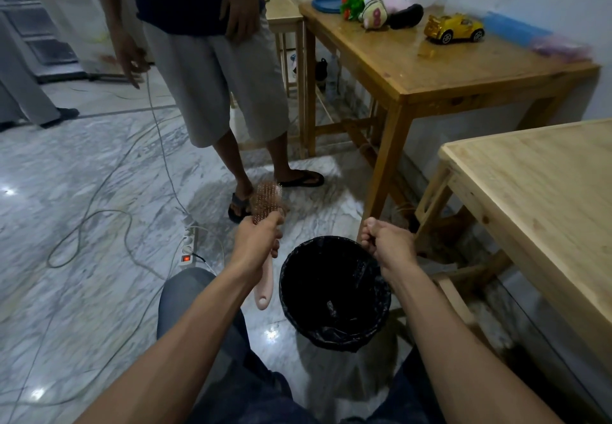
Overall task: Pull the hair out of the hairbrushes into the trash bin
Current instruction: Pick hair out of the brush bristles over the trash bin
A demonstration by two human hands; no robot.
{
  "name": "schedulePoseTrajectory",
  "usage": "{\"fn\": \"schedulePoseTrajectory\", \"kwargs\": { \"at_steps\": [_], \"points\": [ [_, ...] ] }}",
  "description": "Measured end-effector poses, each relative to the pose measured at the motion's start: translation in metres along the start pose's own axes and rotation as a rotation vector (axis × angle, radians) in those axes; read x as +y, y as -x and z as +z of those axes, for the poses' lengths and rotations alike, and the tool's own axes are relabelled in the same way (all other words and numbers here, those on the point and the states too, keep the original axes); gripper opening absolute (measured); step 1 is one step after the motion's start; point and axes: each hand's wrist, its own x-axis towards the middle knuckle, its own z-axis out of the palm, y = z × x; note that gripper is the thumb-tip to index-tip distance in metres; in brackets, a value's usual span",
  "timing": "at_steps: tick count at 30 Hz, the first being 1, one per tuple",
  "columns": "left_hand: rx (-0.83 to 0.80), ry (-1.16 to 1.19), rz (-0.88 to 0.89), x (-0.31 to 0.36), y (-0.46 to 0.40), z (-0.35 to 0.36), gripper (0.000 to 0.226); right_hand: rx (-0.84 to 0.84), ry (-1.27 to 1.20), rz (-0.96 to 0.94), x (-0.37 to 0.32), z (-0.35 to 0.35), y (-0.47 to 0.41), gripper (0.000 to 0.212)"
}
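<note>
My left hand (258, 241) grips a pink hairbrush (266, 278) around the neck, bristles up. Reddish-brown hair is tangled in the brush head (266, 196). The pink handle hangs down past my wrist. A round trash bin with a black liner (334, 294) stands on the floor between my knees, just right of the brush. My right hand (384, 239) is closed in a fist over the bin's far right rim. Whether it pinches hair or the liner edge I cannot tell.
Another person's legs in sandals (261, 188) stand just beyond the brush. A power strip (187, 251) and cables lie on the marble floor at left. A light wooden table (543, 191) is at right. A darker table (430, 59) with toys stands behind.
</note>
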Motion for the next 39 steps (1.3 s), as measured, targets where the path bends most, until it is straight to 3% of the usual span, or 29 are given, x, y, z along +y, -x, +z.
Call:
{"fn": "schedulePoseTrajectory", "kwargs": {
  "at_steps": [3,7,12,19,28,33,39],
  "points": [
    [-0.114,-0.083,0.025,0.001,0.003,0.006,0.034,-0.154,0.271,-0.016,0.000,-0.003,0.008,0.029],
    [-0.214,-0.214,0.067,-0.003,0.014,0.025,0.040,-0.144,0.472,-0.216,-0.005,0.000,0.013,0.038],
    [-0.260,-0.347,0.073,-0.011,0.015,0.041,0.021,-0.176,0.453,-0.340,-0.017,0.002,0.014,0.027],
    [-0.275,-0.354,0.139,-0.009,0.017,0.044,0.020,-0.324,0.316,-0.222,-0.015,0.003,0.016,0.038],
    [-0.199,-0.277,0.109,-0.005,0.016,0.039,0.015,-0.285,0.502,-0.229,-0.008,0.005,0.017,0.014],
    [-0.107,-0.064,-0.034,-0.003,0.010,0.027,0.017,-0.176,0.591,-0.231,-0.010,-0.002,0.010,0.024],
    [0.006,0.030,-0.039,0.001,0.004,0.026,0.018,-0.035,0.542,-0.185,-0.012,-0.011,0.008,0.033]
  ]
}}
